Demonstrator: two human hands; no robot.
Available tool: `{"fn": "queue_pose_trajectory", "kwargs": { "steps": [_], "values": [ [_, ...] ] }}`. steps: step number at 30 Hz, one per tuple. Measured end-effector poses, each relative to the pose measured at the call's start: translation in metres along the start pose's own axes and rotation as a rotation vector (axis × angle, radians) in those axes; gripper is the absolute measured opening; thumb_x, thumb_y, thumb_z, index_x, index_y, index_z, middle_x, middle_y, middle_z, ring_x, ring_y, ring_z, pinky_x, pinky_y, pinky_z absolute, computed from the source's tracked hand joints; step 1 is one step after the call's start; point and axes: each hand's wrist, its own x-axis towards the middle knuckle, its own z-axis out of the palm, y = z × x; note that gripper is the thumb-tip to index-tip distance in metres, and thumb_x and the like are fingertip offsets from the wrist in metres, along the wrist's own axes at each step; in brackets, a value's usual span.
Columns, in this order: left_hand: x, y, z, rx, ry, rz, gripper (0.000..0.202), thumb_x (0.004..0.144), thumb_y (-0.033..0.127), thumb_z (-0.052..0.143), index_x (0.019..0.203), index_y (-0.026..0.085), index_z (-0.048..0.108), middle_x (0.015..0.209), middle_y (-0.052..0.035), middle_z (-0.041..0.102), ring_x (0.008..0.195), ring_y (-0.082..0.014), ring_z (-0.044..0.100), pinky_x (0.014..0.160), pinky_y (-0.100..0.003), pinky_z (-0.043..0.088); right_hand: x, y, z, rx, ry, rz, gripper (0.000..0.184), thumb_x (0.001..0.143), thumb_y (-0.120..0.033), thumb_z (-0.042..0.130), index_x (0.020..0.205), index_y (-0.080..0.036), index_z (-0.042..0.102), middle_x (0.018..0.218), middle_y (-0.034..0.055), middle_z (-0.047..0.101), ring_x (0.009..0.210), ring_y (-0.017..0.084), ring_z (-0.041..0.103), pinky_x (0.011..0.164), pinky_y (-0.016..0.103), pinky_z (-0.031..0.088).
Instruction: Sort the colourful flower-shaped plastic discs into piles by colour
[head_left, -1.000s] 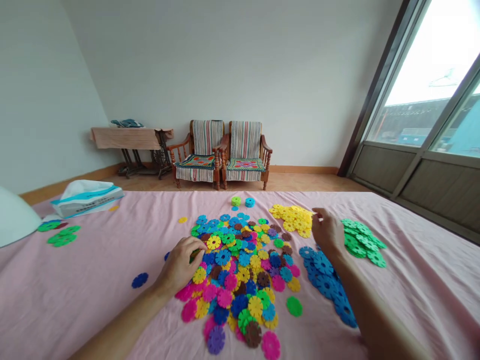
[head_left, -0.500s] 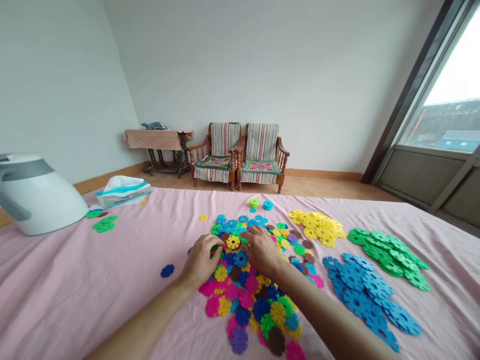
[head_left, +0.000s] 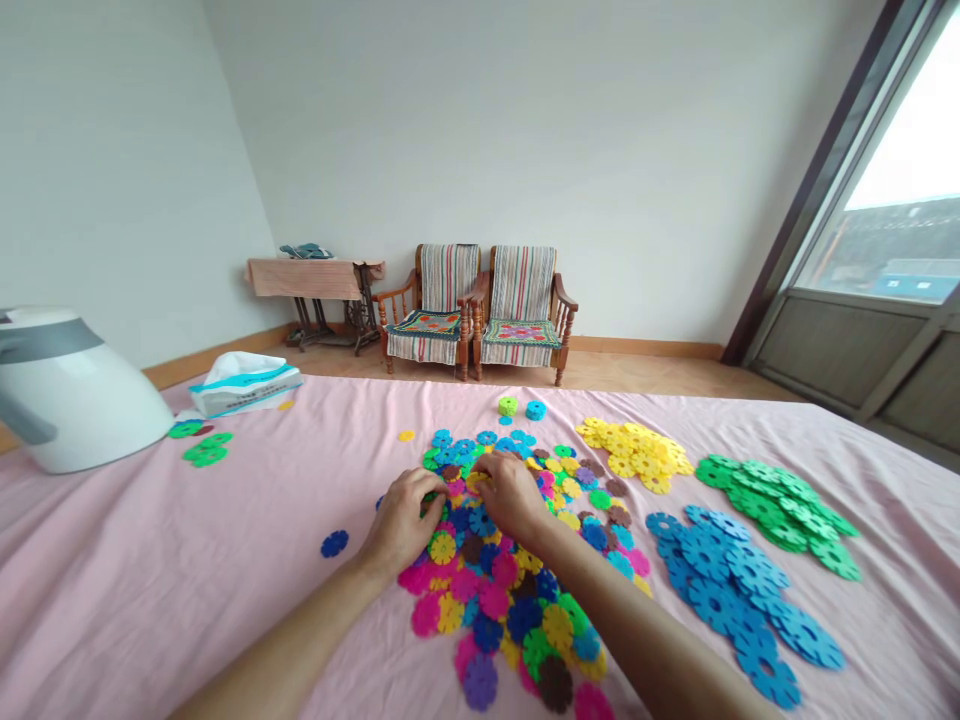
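Observation:
A heap of colourful plastic snowflake discs (head_left: 493, 598) spreads over the pink cloth, with both hands at its far part. On the left side of the heap, my left hand (head_left: 403, 515) is closed, its thumb and fingers curled around a green snowflake disc (head_left: 430, 498); how many pieces are in it is hidden. My right hand (head_left: 514, 497) reaches in from the right with its fingertips pinched at a yellow snowflake disc (head_left: 475, 481), which they partly cover. Blue discs (head_left: 466, 447) lie just beyond the fingers.
Sorted piles of yellow (head_left: 636, 452), green (head_left: 776, 505) and blue discs (head_left: 731, 585) lie at right. Small stacks, one lime (head_left: 508, 406) and one blue (head_left: 535, 410), stand at the back. A white kettle (head_left: 90, 400) and tissue pack (head_left: 246, 385) are at left.
My right hand has shifted slightly left, onto the yellow disc, which was flat and fully visible before and now shows only partly. The left hand has hardly moved.

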Motion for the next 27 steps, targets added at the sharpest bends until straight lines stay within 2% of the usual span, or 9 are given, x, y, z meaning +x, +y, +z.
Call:
{"fn": "queue_pose_trajectory", "kwargs": {
  "steps": [3, 6, 8, 11, 14, 17, 20, 23, 27],
  "values": [
    [0.0, 0.001, -0.001, -0.012, 0.006, -0.005, 0.015, 0.08, 0.015, 0.049, 0.08, 0.02, 0.063, 0.086, -0.0038, 0.063, 0.087, -0.0181, 0.057, 0.08, -0.033, 0.045, -0.003, 0.028, -0.02, 0.03, 0.106, 0.178, 0.017, 0.076, -0.021, 0.049, 0.078, -0.02, 0.065, 0.07, 0.0018, 0.065, 0.067, 0.015, 0.056, 0.06, 0.023, 0.036],
    [0.0, 0.002, -0.001, -0.023, 0.01, -0.009, 0.016, 0.08, 0.015, 0.049, 0.078, 0.02, 0.064, 0.085, -0.0038, 0.062, 0.085, -0.0178, 0.057, 0.079, -0.032, 0.045, -0.007, 0.072, -0.044, -0.004, 0.228, 0.382, 0.021, 0.074, -0.03, 0.051, 0.082, -0.019, 0.067, 0.07, 0.0027, 0.065, 0.064, 0.017, 0.058, 0.057, 0.024, 0.036],
    [0.0, 0.002, -0.001, -0.024, 0.012, -0.007, 0.016, 0.079, 0.014, 0.049, 0.078, 0.02, 0.064, 0.084, -0.0037, 0.062, 0.084, -0.0176, 0.057, 0.079, -0.032, 0.045, -0.01, 0.103, -0.059, -0.002, 0.313, 0.534, 0.025, 0.071, -0.03, 0.054, 0.087, -0.017, 0.069, 0.068, 0.004, 0.066, 0.063, 0.018, 0.06, 0.056, 0.025, 0.039],
    [0.0, 0.002, -0.001, -0.026, 0.015, -0.001, 0.016, 0.079, 0.014, 0.049, 0.077, 0.02, 0.064, 0.083, -0.0037, 0.062, 0.083, -0.0174, 0.057, 0.078, -0.031, 0.046, -0.013, 0.14, -0.077, 0.002, 0.376, 0.635, 0.032, 0.072, -0.026, 0.052, 0.096, -0.011, 0.067, 0.071, 0.0087, 0.067, 0.063, 0.02, 0.063, 0.055, 0.026, 0.042],
    [0.0, 0.002, -0.001, -0.033, 0.016, -0.002, 0.017, 0.078, 0.013, 0.049, 0.077, 0.019, 0.064, 0.083, -0.0037, 0.062, 0.083, -0.0175, 0.057, 0.078, -0.031, 0.046, -0.015, 0.156, -0.087, 0.039, 0.427, 0.679, 0.041, 0.077, -0.023, 0.043, 0.111, -0.006, 0.06, 0.081, 0.0128, 0.069, 0.063, 0.018, 0.065, 0.053, 0.025, 0.044],
    [0.0, 0.002, -0.001, -0.043, 0.017, -0.002, 0.017, 0.078, 0.012, 0.049, 0.076, 0.019, 0.064, 0.084, -0.0039, 0.062, 0.084, -0.0177, 0.057, 0.078, -0.032, 0.045, -0.017, 0.147, -0.087, 0.043, 0.461, 0.685, 0.04, 0.078, -0.022, 0.042, 0.11, -0.008, 0.06, 0.094, 0.0142, 0.068, 0.067, 0.018, 0.066, 0.058, 0.026, 0.046],
    [0.001, 0.002, 0.0, -0.044, 0.013, 0.001, 0.017, 0.078, 0.012, 0.049, 0.077, 0.019, 0.064, 0.084, -0.0041, 0.062, 0.085, -0.0178, 0.056, 0.079, -0.032, 0.045, -0.018, 0.119, -0.073, 0.077, 0.392, 0.592, 0.029, 0.077, -0.025, 0.047, 0.096, -0.015, 0.067, 0.085, 0.0074, 0.07, 0.068, 0.018, 0.065, 0.064, 0.027, 0.046],
    [0.0, 0.001, 0.0, -0.036, 0.007, 0.003, 0.016, 0.079, 0.013, 0.049, 0.078, 0.02, 0.064, 0.084, -0.0041, 0.062, 0.084, -0.0178, 0.056, 0.078, -0.032, 0.045, -0.017, 0.081, -0.052, 0.144, 0.17, 0.304, 0.023, 0.078, -0.027, 0.049, 0.088, -0.019, 0.069, 0.078, 0.0036, 0.07, 0.073, 0.018, 0.064, 0.068, 0.027, 0.046],
    [0.0, 0.0, 0.0, -0.02, 0.004, 0.008, 0.016, 0.08, 0.014, 0.049, 0.079, 0.02, 0.064, 0.085, -0.0039, 0.062, 0.085, -0.0178, 0.057, 0.079, -0.032, 0.045, -0.013, 0.041, -0.026, 0.092, -0.029, -0.025, 0.029, 0.082, -0.02, 0.047, 0.104, -0.022, 0.066, 0.101, 0.0046, 0.068, 0.093, 0.018, 0.059, 0.083, 0.028, 0.041]
  ]
}}
